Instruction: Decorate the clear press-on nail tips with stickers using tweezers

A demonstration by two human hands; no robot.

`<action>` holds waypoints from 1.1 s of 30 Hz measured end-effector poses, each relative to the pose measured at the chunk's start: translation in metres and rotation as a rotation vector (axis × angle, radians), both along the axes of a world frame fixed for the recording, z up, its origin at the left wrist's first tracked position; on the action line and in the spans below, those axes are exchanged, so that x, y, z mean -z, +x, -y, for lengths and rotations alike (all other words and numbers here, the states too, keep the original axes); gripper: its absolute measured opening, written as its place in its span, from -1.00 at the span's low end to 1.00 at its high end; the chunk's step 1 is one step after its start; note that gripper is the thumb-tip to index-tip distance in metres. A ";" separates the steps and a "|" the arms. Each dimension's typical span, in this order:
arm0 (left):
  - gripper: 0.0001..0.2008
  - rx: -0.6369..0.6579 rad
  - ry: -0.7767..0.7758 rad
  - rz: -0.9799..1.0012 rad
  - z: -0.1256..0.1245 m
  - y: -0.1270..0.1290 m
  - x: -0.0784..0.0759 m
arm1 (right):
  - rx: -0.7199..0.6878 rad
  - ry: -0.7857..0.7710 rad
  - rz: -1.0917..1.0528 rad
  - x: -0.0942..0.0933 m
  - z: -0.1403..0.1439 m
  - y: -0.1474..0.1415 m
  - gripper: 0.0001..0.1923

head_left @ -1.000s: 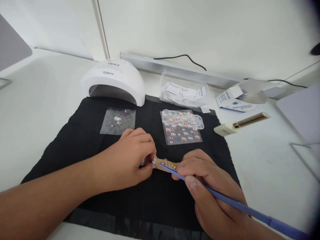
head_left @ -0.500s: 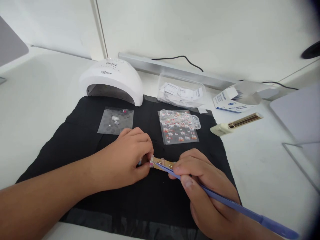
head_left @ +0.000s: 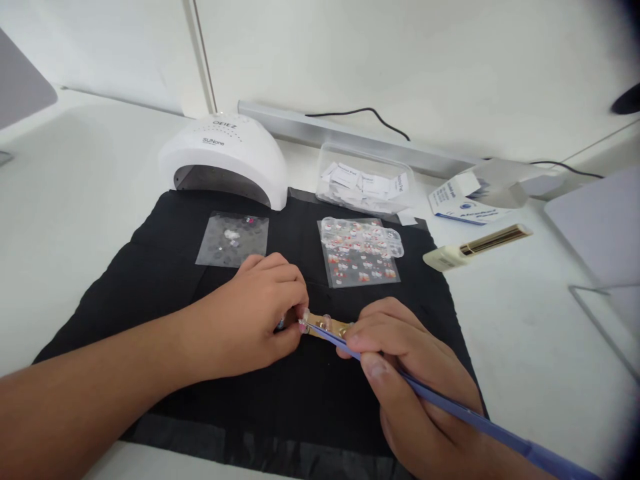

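My left hand [head_left: 250, 317] is closed at the left end of a tan nail tip stand [head_left: 315, 320], thumb and fingertips around a clear nail tip with pink and white on it [head_left: 303, 324]. Part of the stand is hidden by this hand. A pair of purple tweezers [head_left: 445, 398] is pinched in my right hand [head_left: 417, 380], their points at the decorated nail tip. More small clear tips and gold-coloured round mounts show along the stand between the two hands.
A black mat [head_left: 280, 407] lies under the hands. Behind are a white nail lamp [head_left: 220, 157], a charm sheet [head_left: 233, 240], a sticker sheet [head_left: 363, 267] with a clear case [head_left: 345, 233] on it, a packet tub [head_left: 367, 183], an alcohol pad box [head_left: 475, 200] and a cream-and-gold bottle [head_left: 475, 248].
The view has shifted very slightly. Both hands keep nearly the same pose, with the tweezer points still at the decorated nail tip.
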State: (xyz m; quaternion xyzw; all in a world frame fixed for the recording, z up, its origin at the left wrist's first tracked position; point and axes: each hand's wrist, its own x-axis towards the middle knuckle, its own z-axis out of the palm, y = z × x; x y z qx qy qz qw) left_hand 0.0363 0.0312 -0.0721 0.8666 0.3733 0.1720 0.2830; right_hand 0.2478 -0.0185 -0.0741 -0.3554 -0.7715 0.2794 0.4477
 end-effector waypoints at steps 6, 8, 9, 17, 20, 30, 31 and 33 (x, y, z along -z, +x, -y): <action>-0.92 0.002 0.005 -0.004 0.000 0.000 0.000 | 0.014 -0.020 -0.001 0.001 0.002 -0.001 -0.76; -0.92 0.002 0.004 0.000 0.000 0.000 0.000 | 0.009 -0.031 -0.018 0.001 0.003 0.000 -0.73; -0.92 0.000 0.002 0.002 0.000 0.000 0.000 | 0.010 -0.037 -0.030 0.002 0.003 0.000 -0.72; -0.92 0.001 -0.009 0.005 0.000 0.001 -0.001 | 0.007 -0.062 -0.073 0.006 0.003 0.002 -0.66; -0.91 0.000 -0.014 0.006 -0.001 0.001 -0.001 | -0.004 -0.056 -0.069 0.006 0.002 0.003 -0.66; -0.92 0.004 -0.004 -0.006 0.000 0.000 -0.001 | -0.008 -0.071 -0.076 0.006 0.003 0.004 -0.67; -0.92 0.004 -0.003 -0.006 0.000 0.000 -0.001 | -0.011 -0.072 -0.082 0.006 0.004 0.004 -0.66; -0.92 0.005 -0.001 -0.003 0.000 0.000 -0.001 | -0.012 -0.078 -0.098 0.008 0.005 0.005 -0.65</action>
